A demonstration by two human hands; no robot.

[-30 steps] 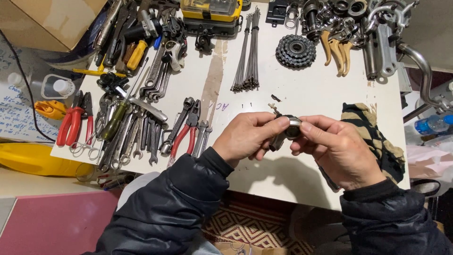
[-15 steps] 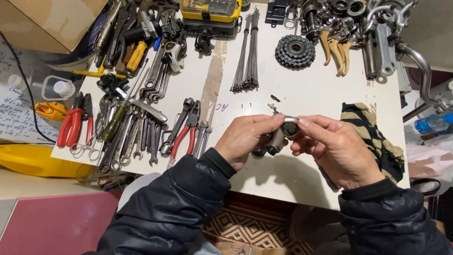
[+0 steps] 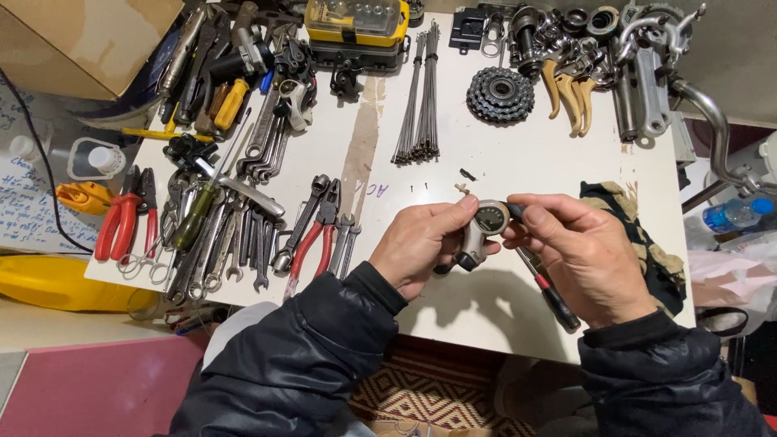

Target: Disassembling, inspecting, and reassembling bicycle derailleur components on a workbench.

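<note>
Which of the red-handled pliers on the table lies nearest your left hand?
The pair with thin red handles, lying among the spanners just left of the left hand. The other red-handled pair sits far off at the table's left edge, beside the yellow tool.

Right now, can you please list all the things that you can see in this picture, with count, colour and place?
small metal part: one, grey, held between both hands
screwdriver: one, black and red, under the right hand
table: one, white, under everything
cloth: one, dark and tan, right edge
gear cluster: one, dark metal, top centre
thin rods: one bundle, grey, top centre
wrenches: many, silver, left
red pliers: one, far left
yellow case: one, top
cardboard box: one, brown, top left
water bottle: one, blue, right
left hand: holds the part
right hand: at the part
</note>
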